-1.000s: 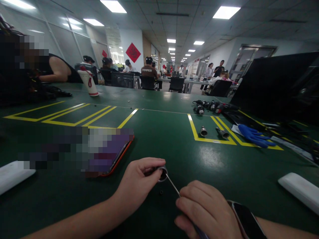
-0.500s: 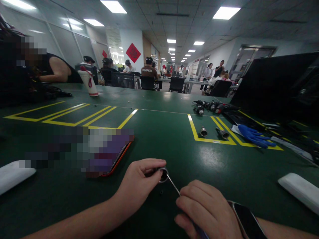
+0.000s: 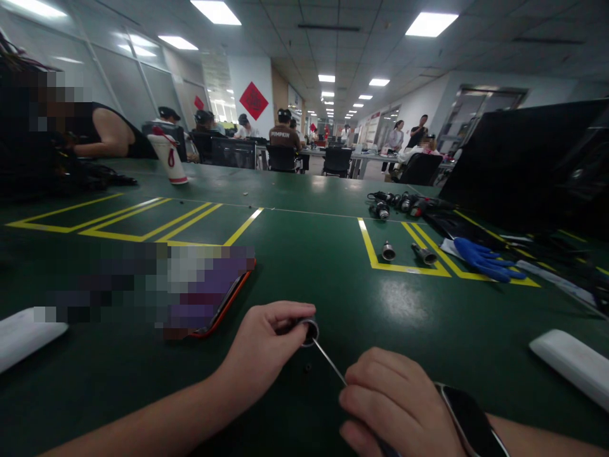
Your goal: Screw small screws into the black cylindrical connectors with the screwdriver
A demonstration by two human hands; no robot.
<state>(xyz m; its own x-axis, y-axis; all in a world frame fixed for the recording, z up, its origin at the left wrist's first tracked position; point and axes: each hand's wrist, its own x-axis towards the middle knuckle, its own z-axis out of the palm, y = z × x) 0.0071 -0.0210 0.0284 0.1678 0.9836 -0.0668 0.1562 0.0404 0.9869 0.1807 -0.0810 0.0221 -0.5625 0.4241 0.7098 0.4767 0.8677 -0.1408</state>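
My left hand is closed around a hollow metal connector shell, its round open end turned toward my right side. In my right hand is a screwdriver, gripped by its handle, which the fingers mostly hide. The thin shaft slants up to the left and its tip reaches the mouth of the shell; how deep it sits I cannot tell. A small dark piece lies on the green table just below the shell. A watch is on my right wrist.
Two metal connector parts, one upright and one lying, are within yellow tape lines. Behind them are cabled parts, with a blue glove to the right. A phone-like device lies left; a paper cup stands farther back.
The screwdriver's tip and my right hand have shifted slightly within the same pose. My left hand still holds the shell in nearly the same place.
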